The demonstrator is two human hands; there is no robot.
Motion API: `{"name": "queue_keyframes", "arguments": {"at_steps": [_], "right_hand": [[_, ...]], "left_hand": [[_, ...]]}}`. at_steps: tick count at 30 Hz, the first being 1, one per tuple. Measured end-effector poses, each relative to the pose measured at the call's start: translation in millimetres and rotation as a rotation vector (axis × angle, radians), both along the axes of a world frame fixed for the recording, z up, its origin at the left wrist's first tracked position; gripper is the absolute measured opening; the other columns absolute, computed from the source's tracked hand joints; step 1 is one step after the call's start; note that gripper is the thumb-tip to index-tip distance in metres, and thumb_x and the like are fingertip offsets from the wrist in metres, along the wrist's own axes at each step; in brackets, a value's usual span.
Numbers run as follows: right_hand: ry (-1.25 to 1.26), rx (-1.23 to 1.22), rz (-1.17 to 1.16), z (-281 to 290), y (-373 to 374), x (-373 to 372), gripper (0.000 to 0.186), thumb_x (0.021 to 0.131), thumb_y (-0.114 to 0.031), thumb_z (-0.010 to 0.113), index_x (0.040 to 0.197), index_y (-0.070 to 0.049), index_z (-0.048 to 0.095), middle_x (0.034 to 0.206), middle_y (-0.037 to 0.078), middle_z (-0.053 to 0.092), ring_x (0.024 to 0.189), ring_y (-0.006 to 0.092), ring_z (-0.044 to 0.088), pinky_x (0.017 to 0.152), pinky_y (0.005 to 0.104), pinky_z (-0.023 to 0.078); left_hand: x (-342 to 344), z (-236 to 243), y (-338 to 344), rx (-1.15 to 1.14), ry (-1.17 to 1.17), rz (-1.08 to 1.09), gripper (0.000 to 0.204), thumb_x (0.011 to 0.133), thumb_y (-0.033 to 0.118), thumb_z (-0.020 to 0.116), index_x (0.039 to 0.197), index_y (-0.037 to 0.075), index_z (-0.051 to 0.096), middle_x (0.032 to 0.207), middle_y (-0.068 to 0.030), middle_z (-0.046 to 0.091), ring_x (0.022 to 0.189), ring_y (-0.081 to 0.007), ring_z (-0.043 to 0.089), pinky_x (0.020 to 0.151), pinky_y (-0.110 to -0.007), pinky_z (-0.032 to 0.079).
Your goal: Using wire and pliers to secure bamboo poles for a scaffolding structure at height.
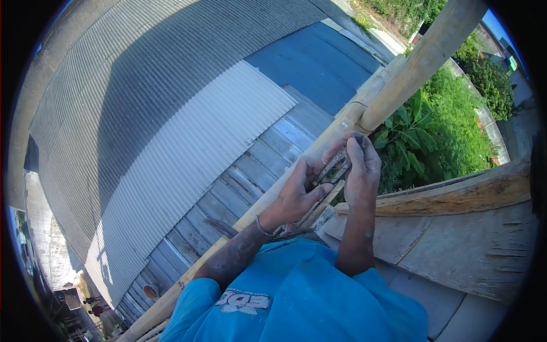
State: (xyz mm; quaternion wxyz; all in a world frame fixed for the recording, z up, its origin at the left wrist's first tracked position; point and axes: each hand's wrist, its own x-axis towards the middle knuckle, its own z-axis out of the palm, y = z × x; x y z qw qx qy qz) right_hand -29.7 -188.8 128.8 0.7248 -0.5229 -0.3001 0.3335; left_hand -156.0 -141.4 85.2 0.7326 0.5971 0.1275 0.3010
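My left hand (294, 196) is closed around the worn, dirt-caked handles of a pair of pincers (332, 165). At the dark head of that tool, my right hand (363, 171) has its thumb and fingers pinched together. Whether it also holds a bit of wire is too small to make out. Both hands are just in front of the joint where a thick upright bamboo pole (424, 65) meets a long slanting bamboo pole (273, 191). A thin dark wire tie (359, 117) shows around that joint, partly hidden by my fingers.
Below and to the left spreads a corrugated roof (188, 137) with a blue sheet (316, 62). A bundle of wires (220, 228) hangs by my left forearm. At right are a rough wooden board (450, 196) and planks (444, 245). Green plants (416, 134) grow far below.
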Motion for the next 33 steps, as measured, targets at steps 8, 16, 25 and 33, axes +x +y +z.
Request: {"name": "queue_keyframes", "arguments": {"at_steps": [8,16,25,33], "right_hand": [[-0.313,-0.093,0.428,-3,-2,13,0.073,0.082,-0.037,0.064,0.134,0.003,0.031,0.116,0.016,0.05,0.106,0.0228,0.051,0.095,0.0353,0.037],[-0.569,0.057,0.538,-38,11,-32,0.049,0.09,-0.039,0.052,0.121,-0.002,0.049,0.075,0.011,0.062,0.065,0.0161,0.061,0.06,0.0302,0.047],[-0.324,-0.081,0.342,-59,17,-62,0.033,0.095,-0.028,0.042,0.103,-0.001,0.06,0.058,0.008,0.049,0.051,0.0212,0.047,0.051,0.0324,0.038],[-0.786,-0.155,0.169,-16,29,-28,0.037,0.095,-0.03,0.042,0.079,0.001,0.054,0.061,0.015,0.05,0.056,0.0315,0.048,0.055,0.0387,0.038]], "left_hand": [[-7,25,26,-0.32,-0.342,-0.006,0.029,0.089,0.034,0.055,0.099,0.01,0.042,0.066,0.0037,0.03,0.057,-0.0074,0.038,0.048,-0.022,0.03],[-29,46,86,-0.736,-0.783,0.099,0.024,0.089,0.028,0.047,0.071,0.012,0.042,0.058,0.0041,0.035,0.049,-0.0076,0.037,0.056,-0.026,0.033],[-39,50,109,-0.645,-0.716,0.894,0.028,0.094,0.031,0.036,0.076,0.01,0.039,0.065,-0.0047,0.042,0.054,-0.0153,0.044,0.054,-0.031,0.038],[-70,48,117,-0.046,-0.365,1.09,0.035,0.096,0.03,0.033,0.069,0.008,0.039,0.055,-0.0025,0.038,0.058,-0.0178,0.049,0.058,-0.031,0.042]]}}
